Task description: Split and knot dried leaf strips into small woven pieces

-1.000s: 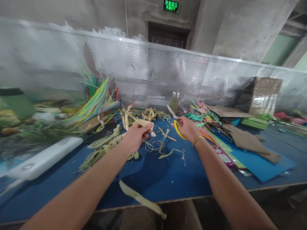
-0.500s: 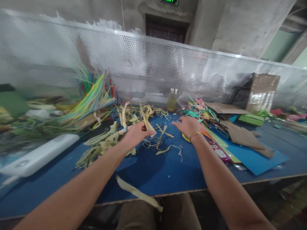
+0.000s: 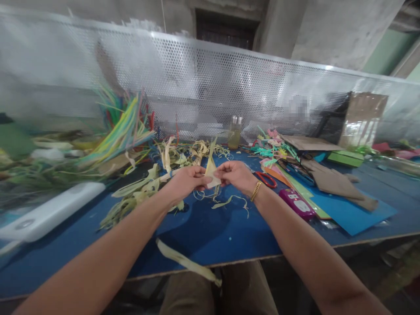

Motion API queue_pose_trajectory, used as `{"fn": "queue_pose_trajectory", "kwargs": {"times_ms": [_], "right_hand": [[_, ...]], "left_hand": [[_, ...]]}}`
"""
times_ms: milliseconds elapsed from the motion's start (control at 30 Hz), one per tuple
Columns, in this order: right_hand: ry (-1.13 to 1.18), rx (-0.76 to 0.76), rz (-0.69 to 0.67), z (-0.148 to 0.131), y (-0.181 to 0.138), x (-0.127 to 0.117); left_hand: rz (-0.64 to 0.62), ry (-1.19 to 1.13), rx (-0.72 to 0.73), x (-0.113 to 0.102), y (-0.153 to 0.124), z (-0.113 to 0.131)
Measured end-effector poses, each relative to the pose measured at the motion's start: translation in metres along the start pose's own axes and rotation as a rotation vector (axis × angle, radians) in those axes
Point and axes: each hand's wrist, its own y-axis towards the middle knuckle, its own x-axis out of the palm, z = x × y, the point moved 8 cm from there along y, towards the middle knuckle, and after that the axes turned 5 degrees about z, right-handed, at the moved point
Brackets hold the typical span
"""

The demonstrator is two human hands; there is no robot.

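Note:
A pale dried corn husk (image 3: 211, 168) stands between my hands over the blue table, its narrow tip pointing away from me. On its left edge, my left hand (image 3: 187, 181) is closed in a pinch. The fingers of my right hand (image 3: 236, 176) are pinched on its opposite edge. Just beneath lie thin curled husk strips (image 3: 231, 202), partly covered by the hands. To the left is a heap of husks (image 3: 138, 197). Red-handled scissors (image 3: 266, 180) lie right of my right wrist, and one loose husk piece (image 3: 187, 260) hangs over the table's front edge.
A white power strip (image 3: 59, 212) lies at left, with bundled coloured stems (image 3: 123, 127) behind it. A glass bottle (image 3: 234, 133) stands by the perforated metal screen (image 3: 183, 83). At right are a purple case (image 3: 296, 204), blue paper (image 3: 354, 216) and cardboard pieces (image 3: 331, 181).
My right hand has moved left from beside the scissors and now pinches the husk too. My left hand still holds it, now more upright. The scissors' red handles have come into view.

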Motion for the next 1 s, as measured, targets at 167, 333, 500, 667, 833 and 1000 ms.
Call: {"fn": "queue_pose_trajectory", "kwargs": {"times_ms": [167,333,500,667,833,1000], "right_hand": [[0.013,0.013,0.014,-0.002,-0.001,-0.002],[-0.053,-0.039,0.034,-0.002,0.001,0.0],[-0.126,-0.102,0.068,-0.005,-0.002,0.004],[-0.094,-0.147,0.13,-0.009,-0.002,-0.002],[0.115,-0.158,0.066,-0.013,-0.003,0.0],[0.13,-0.198,-0.047,-0.022,-0.007,0.006]], "left_hand": [[0.003,-0.114,-0.052,0.004,-0.004,0.002],[0.091,-0.003,0.094,-0.003,0.001,0.004],[0.174,0.164,0.331,-0.012,0.002,0.013],[0.2,0.118,0.347,-0.011,-0.003,0.026],[0.082,0.211,0.44,-0.002,-0.008,0.039],[0.053,0.448,0.427,-0.005,-0.008,0.037]]}}
